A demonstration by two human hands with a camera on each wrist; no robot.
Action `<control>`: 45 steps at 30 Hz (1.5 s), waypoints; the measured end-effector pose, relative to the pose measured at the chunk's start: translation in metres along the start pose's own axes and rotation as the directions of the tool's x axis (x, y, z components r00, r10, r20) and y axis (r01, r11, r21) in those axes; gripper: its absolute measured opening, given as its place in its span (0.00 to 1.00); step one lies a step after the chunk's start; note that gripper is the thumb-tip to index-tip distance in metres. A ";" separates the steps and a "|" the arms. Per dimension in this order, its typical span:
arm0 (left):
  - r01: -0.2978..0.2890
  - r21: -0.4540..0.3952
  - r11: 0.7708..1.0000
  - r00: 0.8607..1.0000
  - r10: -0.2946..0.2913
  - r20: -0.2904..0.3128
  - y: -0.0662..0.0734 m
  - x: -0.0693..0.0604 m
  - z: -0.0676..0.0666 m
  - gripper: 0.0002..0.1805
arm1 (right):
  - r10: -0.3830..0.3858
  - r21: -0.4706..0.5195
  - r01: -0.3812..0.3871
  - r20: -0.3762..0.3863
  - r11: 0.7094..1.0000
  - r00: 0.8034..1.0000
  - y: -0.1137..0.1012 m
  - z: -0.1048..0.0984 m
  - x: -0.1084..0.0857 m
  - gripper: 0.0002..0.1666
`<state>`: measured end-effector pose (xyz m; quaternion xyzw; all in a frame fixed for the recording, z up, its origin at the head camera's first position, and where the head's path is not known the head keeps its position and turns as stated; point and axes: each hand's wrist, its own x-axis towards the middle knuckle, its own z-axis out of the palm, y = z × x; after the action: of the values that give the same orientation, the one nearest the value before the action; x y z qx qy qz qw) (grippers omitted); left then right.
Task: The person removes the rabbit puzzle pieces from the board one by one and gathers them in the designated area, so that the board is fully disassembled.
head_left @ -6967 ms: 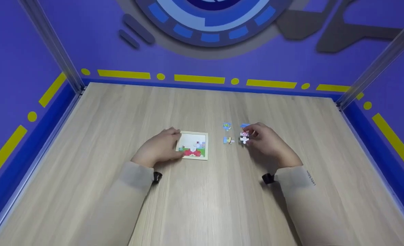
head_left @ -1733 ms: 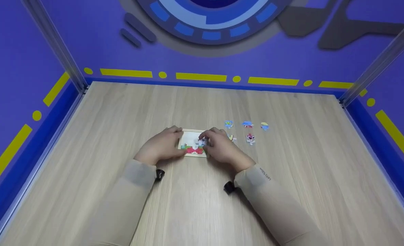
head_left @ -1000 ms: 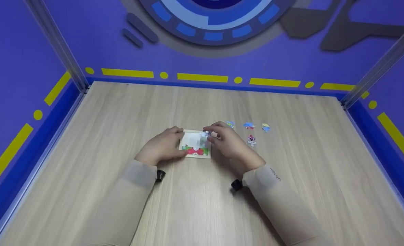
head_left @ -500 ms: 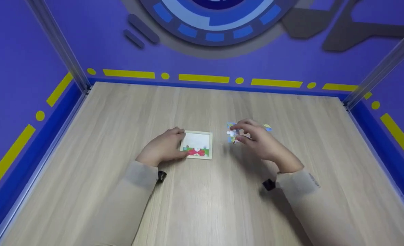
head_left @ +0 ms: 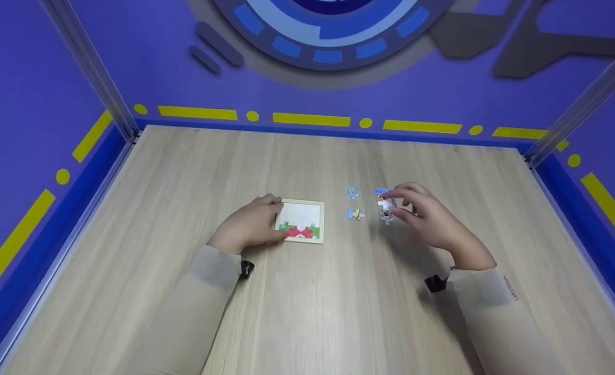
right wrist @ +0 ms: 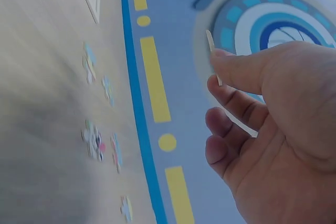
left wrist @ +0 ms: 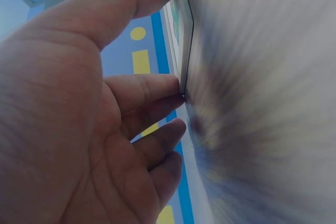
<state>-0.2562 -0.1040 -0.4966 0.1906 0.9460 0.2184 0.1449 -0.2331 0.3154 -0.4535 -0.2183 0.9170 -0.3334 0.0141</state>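
Observation:
A small square framed puzzle tray point(head_left: 321, 224) lies flat, with red and green pieces along its near side and a bare white area above them. The left hand point(head_left: 250, 224) holds the tray's left edge, its thumb on the near-left part; in the left wrist view the thumb and fingertips touch the tray's rim point(left wrist: 186, 35). Above the table, right of the tray, the right hand point(head_left: 432, 221) pinches a puzzle piece point(head_left: 384, 203) between thumb and index finger. The right wrist view shows that piece point(right wrist: 212, 43) edge-on, with the other fingers curled below.
Loose pieces lie right of the tray: a blue and green one point(head_left: 352, 191), a blue and yellow one point(head_left: 354, 214), a face piece point(head_left: 386, 217) and a blue one point(head_left: 381, 191) partly behind the right hand. In the right wrist view another piece point(right wrist: 126, 208) lies farther along. Blue walls stand around the table.
The right hand has moved right from the tray with a piece pinched in its fingers, and the tray's right side, earlier partly filled, now shows white. The left hand remains on the tray.

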 end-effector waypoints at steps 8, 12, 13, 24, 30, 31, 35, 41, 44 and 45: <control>0.000 -0.006 1.000 1.000 0.000 0.001 0.001 -0.001 0.001 0.49 | 0.062 -0.020 -0.061 0.014 0.998 0.998 0.025 -0.011 -0.005 0.20; 0.005 -0.009 1.000 1.000 -0.005 0.005 0.001 -0.002 0.000 0.49 | 0.102 -0.059 -0.099 0.042 0.993 0.994 0.041 -0.013 -0.006 0.20; 0.004 -0.009 1.000 1.000 -0.004 0.004 0.001 -0.002 0.000 0.49 | 0.110 -0.065 -0.107 0.052 0.992 0.993 0.045 -0.014 -0.006 0.20; -0.007 0.017 1.000 1.000 0.007 0.000 0.001 -0.002 -0.002 0.48 | 0.231 -0.062 -0.225 0.099 0.972 0.968 0.071 -0.012 -0.009 0.20; -0.012 0.016 1.000 1.000 0.012 0.003 0.001 -0.001 -0.001 0.48 | 0.252 -0.084 -0.243 0.117 0.966 0.961 0.077 -0.010 -0.010 0.19; -0.011 0.015 1.000 1.000 0.011 0.004 0.001 -0.001 -0.001 0.48 | 0.257 -0.086 -0.248 0.118 0.965 0.959 0.077 -0.010 -0.010 0.19; -0.003 0.013 1.000 1.000 0.002 0.010 0.001 0.000 -0.001 0.48 | 0.266 -0.091 -0.256 0.121 0.962 0.956 0.077 -0.010 -0.010 0.19; 0.004 0.006 1.000 1.000 -0.004 0.012 0.001 -0.001 -0.002 0.48 | 0.277 -0.076 -0.269 0.121 0.960 0.953 0.077 -0.009 -0.011 0.19; 0.005 0.010 1.000 1.000 -0.005 0.013 0.001 -0.001 -0.001 0.48 | 0.277 -0.071 -0.270 0.121 0.960 0.953 0.077 -0.009 -0.011 0.19; 0.003 0.009 1.000 1.000 -0.003 0.011 0.001 -0.001 -0.001 0.48 | 0.275 -0.073 -0.268 0.122 0.961 0.954 0.078 -0.009 -0.011 0.19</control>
<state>-0.2550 -0.1038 -0.4950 0.1913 0.9464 0.2128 0.1498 -0.2552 0.3783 -0.4962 -0.1119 0.9443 -0.2878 0.1136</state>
